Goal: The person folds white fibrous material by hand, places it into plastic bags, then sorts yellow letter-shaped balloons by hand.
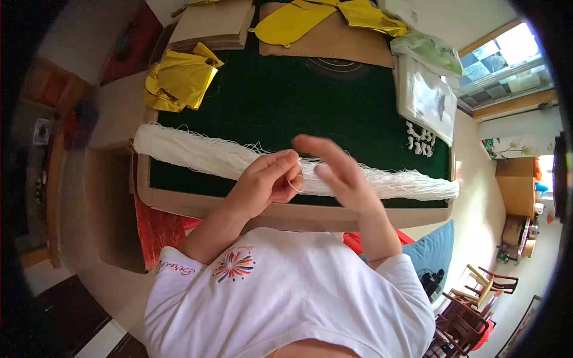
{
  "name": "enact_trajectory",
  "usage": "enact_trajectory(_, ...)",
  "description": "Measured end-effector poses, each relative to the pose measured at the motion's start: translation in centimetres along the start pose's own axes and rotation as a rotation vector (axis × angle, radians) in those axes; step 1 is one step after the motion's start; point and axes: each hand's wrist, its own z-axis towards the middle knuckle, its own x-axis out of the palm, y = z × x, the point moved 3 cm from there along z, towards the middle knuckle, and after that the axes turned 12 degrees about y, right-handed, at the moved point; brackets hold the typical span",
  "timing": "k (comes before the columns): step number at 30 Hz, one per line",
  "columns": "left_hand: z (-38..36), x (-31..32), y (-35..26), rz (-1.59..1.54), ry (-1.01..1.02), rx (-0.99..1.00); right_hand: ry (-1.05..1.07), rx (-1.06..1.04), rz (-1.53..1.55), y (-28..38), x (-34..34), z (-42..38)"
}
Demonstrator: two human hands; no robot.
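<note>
Thread bundle (197, 156) is lying across near edge of table (268, 101). Left hand (267, 181) is pinching a strand, prob. looped; right hand (340, 170) is hovering open w/ fingers spread. Light, limp, tangle-prone: take strands at mid-bundle.

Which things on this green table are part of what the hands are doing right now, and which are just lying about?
In use:
long bundle of white threads
left hand, pinching a thin white strand loop
right hand, open over the bundle

Lying about:
crumpled yellow foil sheets
brown cardboard pieces
small white knotted pieces
white framed board
</note>
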Motion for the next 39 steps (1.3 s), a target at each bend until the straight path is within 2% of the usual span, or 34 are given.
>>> enact_trajectory(1, 0.1, -0.1, 0.0, 0.016, -0.049, 0.028, -0.014, 0.008, 0.145, -0.5, 0.9, 0.3)
enact_trajectory(2, 0.1, -0.3, 0.0, 0.031, -0.1, 0.061, -0.012, 0.005, 0.144, -0.6, 1.3, 0.3)
enact_trajectory(4, 0.0, -0.7, -0.2, 0.07, -0.151, 0.099, -0.238, -0.115, -0.161, -0.2, 1.1, 0.0)
enact_trajectory(5, -0.1, -0.9, -0.3, 0.111, -0.197, 0.13, -0.23, -0.114, -0.159, -0.2, 1.1, 0.1)
enact_trajectory(7, -0.1, -1.2, -0.1, 0.213, -0.219, 0.162, -0.192, -0.064, -0.443, 0.1, 1.4, 0.3)
enact_trajectory(11, 0.3, -2.1, 0.1, 0.546, -0.323, 0.253, -0.31, -0.103, -0.42, 0.6, 1.2, 0.0)
enact_trajectory(14, 0.4, -2.5, 0.4, 0.553, -0.317, 0.249, -0.296, -0.157, -0.456, 1.4, 1.3, 0.1)
enact_trajectory(17, 0.2, -2.0, 0.3, 0.584, -0.315, 0.287, -0.317, -0.073, -0.4, 0.9, 1.4, 0.6)
enact_trajectory(19, 0.2, -1.6, 0.3, 0.615, -0.29, 0.284, -0.292, -0.058, -0.538, 0.4, 1.6, 0.9)
enact_trajectory(21, 0.2, -1.5, 0.3, 0.645, -0.266, 0.284, -0.397, -0.095, -0.57, 0.2, 1.2, 0.5)
enact_trajectory(23, 0.2, -1.7, 0.3, 0.648, -0.35, 0.287, -0.499, -0.123, -0.655, 0.2, 1.0, 0.3)
enact_trajectory(27, 0.8, -2.0, 0.1, 0.453, -0.379, 0.318, -0.371, -0.168, -0.673, 0.8, 2.1, 0.3)
enact_trajectory(29, 0.7, -1.8, -0.2, 0.117, -0.374, 0.215, -0.371, -0.155, -0.662, 0.0, 2.4, 0.2)
enact_trajectory(30, 0.6, -2.1, -0.3, 0.118, -0.373, 0.216, -0.369, -0.144, -0.65, -0.2, 2.5, 0.2)
enact_trajectory(32, 0.7, -2.5, 0.1, 0.331, -0.237, 0.087, -0.358, -0.174, -0.655, 0.6, 2.2, 0.2)
enact_trajectory(33, 0.7, -2.4, 0.6, 0.332, -0.235, 0.087, -0.351, -0.201, -0.659, 0.9, 2.1, 0.2)
enact_trajectory(35, 0.6, -1.7, 1.2, 0.604, -0.291, 0.211, -0.343, -0.202, -0.663, 0.9, 1.8, 0.4)
enact_trajectory(37, 0.4, -1.9, 0.7, 0.544, -0.228, 0.174, -0.329, -0.209, -0.668, 0.9, 1.6, 0.5)
enact_trajectory(39, 0.3, -1.9, 0.3, 0.62, -0.164, 0.2, -0.336, -0.118, -0.603, 0.8, 1.2, 0.3)
